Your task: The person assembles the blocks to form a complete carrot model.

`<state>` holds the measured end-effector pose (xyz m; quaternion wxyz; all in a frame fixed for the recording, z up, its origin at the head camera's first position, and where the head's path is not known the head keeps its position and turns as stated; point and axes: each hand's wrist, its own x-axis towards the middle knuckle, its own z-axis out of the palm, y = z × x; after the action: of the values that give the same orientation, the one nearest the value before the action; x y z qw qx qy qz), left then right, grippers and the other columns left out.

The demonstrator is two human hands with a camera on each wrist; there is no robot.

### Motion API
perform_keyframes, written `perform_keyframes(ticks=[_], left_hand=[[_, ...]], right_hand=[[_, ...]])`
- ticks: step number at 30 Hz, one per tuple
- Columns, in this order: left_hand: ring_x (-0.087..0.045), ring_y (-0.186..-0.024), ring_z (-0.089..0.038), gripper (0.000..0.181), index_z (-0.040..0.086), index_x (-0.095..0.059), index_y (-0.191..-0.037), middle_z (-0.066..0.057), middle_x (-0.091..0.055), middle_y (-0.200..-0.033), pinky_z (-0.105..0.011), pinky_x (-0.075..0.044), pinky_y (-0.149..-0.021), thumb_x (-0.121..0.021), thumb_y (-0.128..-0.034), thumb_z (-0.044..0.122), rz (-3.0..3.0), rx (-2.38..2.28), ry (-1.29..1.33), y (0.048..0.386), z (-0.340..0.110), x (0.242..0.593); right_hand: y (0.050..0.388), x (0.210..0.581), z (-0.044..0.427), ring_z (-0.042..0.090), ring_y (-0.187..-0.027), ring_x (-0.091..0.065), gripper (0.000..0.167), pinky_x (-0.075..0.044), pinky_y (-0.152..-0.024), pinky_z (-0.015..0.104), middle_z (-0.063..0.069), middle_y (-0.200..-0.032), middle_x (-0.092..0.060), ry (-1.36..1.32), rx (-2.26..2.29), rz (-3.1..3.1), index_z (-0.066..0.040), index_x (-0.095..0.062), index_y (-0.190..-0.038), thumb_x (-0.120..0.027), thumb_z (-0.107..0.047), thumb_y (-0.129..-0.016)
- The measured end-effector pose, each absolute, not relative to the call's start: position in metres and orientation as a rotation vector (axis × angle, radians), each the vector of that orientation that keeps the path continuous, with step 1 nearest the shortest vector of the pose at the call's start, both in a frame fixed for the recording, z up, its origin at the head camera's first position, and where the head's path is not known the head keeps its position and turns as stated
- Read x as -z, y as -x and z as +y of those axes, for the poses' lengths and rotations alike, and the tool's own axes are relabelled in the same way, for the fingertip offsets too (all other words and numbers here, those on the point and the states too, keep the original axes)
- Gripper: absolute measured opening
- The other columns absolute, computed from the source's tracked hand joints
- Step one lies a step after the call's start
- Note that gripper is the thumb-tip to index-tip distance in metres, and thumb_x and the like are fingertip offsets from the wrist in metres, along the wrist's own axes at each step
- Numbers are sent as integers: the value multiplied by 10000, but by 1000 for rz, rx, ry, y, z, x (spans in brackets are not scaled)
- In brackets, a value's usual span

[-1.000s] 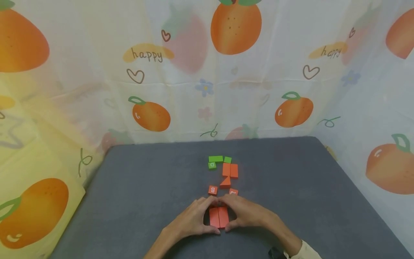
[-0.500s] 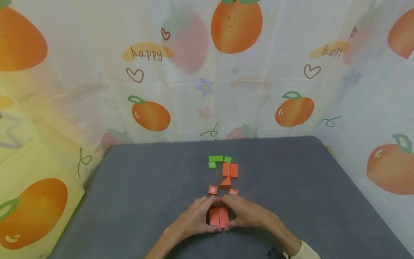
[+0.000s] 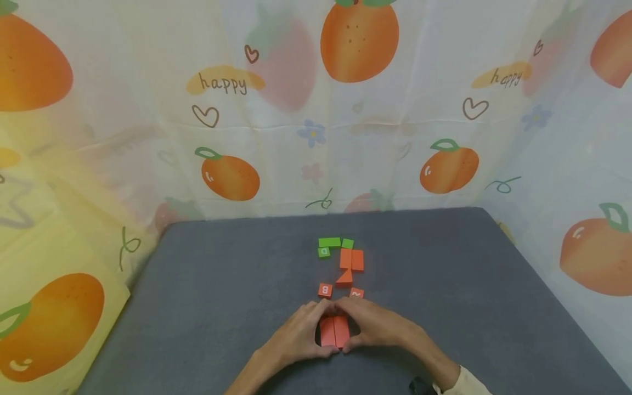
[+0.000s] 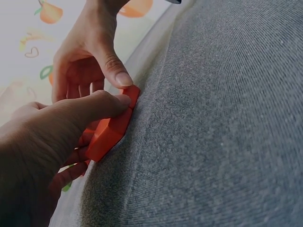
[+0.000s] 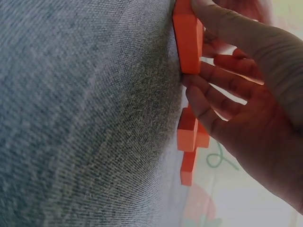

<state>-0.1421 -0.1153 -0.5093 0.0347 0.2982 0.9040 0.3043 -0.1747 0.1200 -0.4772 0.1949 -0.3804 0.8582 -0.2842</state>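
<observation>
Head view: on the gray desk (image 3: 207, 291), the fingers of my left hand (image 3: 295, 332) and right hand (image 3: 379, 323) pinch. Left has the left red block (image 3: 328, 333), right has the right red block (image 3: 342, 331), both side by side on my side of the B cube (image 3: 325, 290), their long way pointing toward it. Neither hand is nearer.

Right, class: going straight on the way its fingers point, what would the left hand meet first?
Probably the right hand, curved in directly ahead of the left hand at the far end of two orange-red blocks; whether the hands touch is unclear.
</observation>
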Motion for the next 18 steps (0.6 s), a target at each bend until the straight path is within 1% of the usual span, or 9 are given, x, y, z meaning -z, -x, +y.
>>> perform_keyframes(ticks=[3,6,8,10,11,13,15,17,18], left_hand=[[-609,-1103,-113,674,221,-556,-1372,53,-671,-1251,-410,-552,-970,-889,-810,389,2784,-931,-928,143,-115,509],[-602,-1044,-98,660,203,-557,-1335,47,-672,-1199,-369,-552,-936,-895,-799,389,2807,-919,-953,144,-115,509],[-588,-996,-80,645,189,-559,-1302,47,-664,-1150,-328,-549,-902,-902,-789,376,2818,-921,-971,144,-115,509],[-577,-962,-62,623,176,-557,-1264,53,-655,-1105,-294,-548,-884,-909,-786,364,2817,-939,-994,145,-115,510],[-576,-951,-56,618,168,-558,-1255,53,-652,-1090,-279,-548,-874,-911,-785,356,2814,-951,-1008,145,-114,511],[-577,-945,-50,612,149,-558,-1248,49,-648,-1074,-259,-552,-860,-910,-788,347,2802,-969,-1033,145,-114,512],[-584,-944,-49,608,139,-556,-1245,44,-650,-1071,-253,-558,-855,-906,-795,350,2797,-977,-1046,144,-114,512],[-585,-947,-51,600,138,-556,-1237,39,-652,-1075,-256,-558,-852,-902,-798,358,2803,-968,-1039,143,-115,513],[-582,-946,-49,596,145,-554,-1233,40,-651,-1076,-254,-556,-848,-900,-800,364,2804,-964,-1026,143,-115,513]], right_hand=[[178,477,122,126,-1279,-593,697,-526,-1091,378,-24,-1409,-618,1093,802,2384,-168,-536,-1482,-815,-438,-904],[188,480,122,86,-1211,-605,432,-536,-1048,338,-30,-1336,-646,1149,857,2355,-174,-585,-1413,-640,-395,-1046],[198,482,121,79,-1165,-605,308,-529,-1032,320,-27,-1289,-659,1195,903,2320,-185,-609,-1376,-523,-314,-1111],[208,485,119,114,-1174,-610,298,-520,-1048,336,5,-1294,-665,1248,947,2259,-173,-618,-1372,-437,-210,-1139],[213,486,118,143,-1218,-605,322,-505,-1085,355,24,-1332,-659,1265,951,2233,-161,-611,-1396,-418,-169,-1139],[221,488,117,238,-1325,-581,363,-472,-1152,425,85,-1426,-627,1319,922,2193,-111,-583,-1450,-409,-120,-1131],[227,489,114,320,-1421,-521,393,-427,-1200,506,132,-1511,-575,1364,879,2186,-69,-551,-1486,-403,-87,-1122],[232,491,110,362,-1466,-472,404,-370,-1232,568,152,-1554,-539,1393,836,2220,-45,-542,-1493,-407,-66,-1112],[234,491,109,367,-1458,-476,398,-368,-1226,582,154,-1547,-544,1401,822,2241,-42,-553,-1480,-412,-59,-1109]])
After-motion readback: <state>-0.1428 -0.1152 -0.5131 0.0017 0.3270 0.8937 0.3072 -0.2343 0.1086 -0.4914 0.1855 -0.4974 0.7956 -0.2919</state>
